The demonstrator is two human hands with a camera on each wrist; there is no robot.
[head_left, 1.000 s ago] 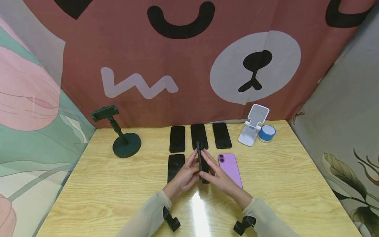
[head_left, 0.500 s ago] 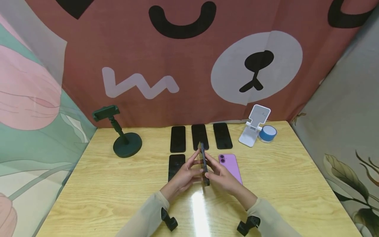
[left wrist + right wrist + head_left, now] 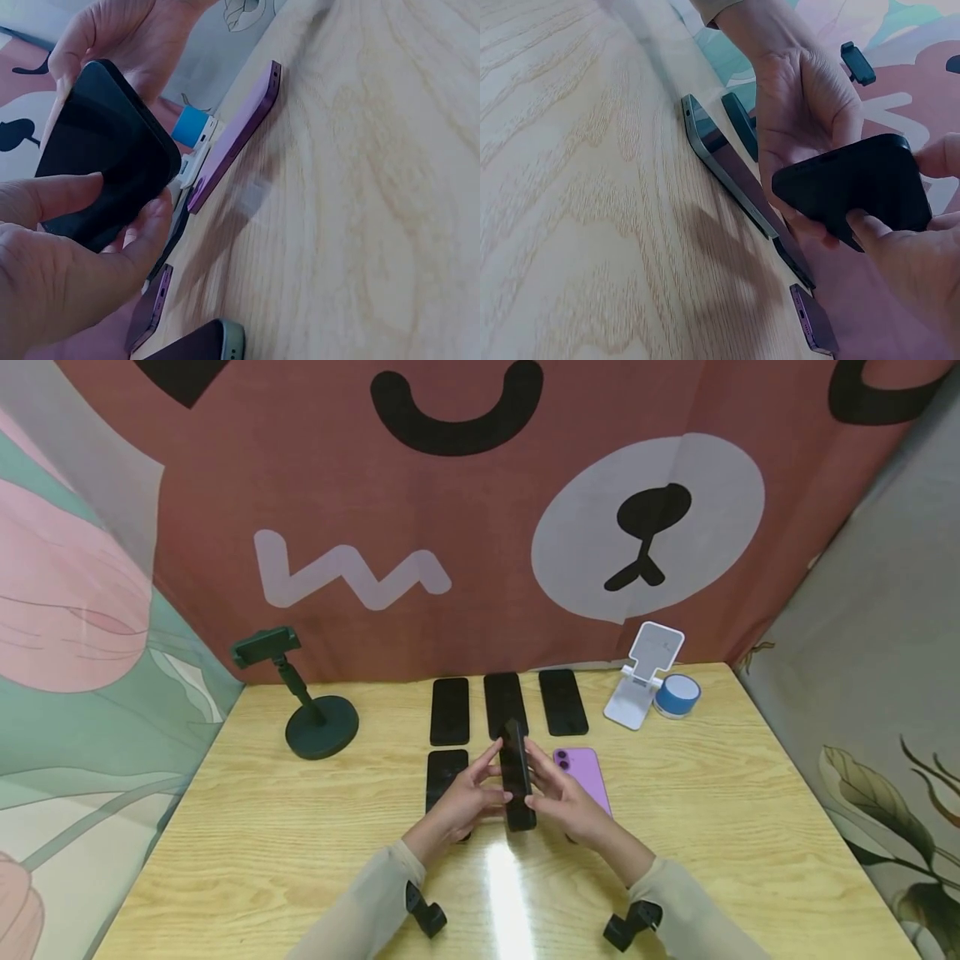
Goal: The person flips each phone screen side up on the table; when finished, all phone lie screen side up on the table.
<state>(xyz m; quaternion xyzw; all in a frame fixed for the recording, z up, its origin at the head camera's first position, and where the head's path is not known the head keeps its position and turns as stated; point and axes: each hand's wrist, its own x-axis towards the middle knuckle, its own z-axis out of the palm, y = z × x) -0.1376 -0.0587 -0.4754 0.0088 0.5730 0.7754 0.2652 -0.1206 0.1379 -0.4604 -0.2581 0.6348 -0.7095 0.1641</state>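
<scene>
A black smartphone [image 3: 516, 777] is held up off the table between both hands, standing on its long edge and tilted. My left hand [image 3: 463, 803] pinches it by its left side, the thumb lying on the dark face in the left wrist view. My right hand [image 3: 567, 803] holds the other side, thumb at the lower edge and fingers behind. Flat on the table, a purple phone [image 3: 588, 781] lies back up by the right hand. Another black phone [image 3: 446, 772], partly covered by the left hand, lies screen up.
Behind the hands lie a black phone [image 3: 449, 712], a second black phone [image 3: 504, 697] and a third black phone [image 3: 563, 702] in a row. A dark green phone stand [image 3: 321, 727] is at back left. A white folding stand [image 3: 633, 702] and a blue-and-white round object [image 3: 677, 696] are at back right.
Seen almost edge-on half a second ago, the held phone has turned so its dark face shows more to the head view. Both hands keep hold of it, now slightly farther apart.
</scene>
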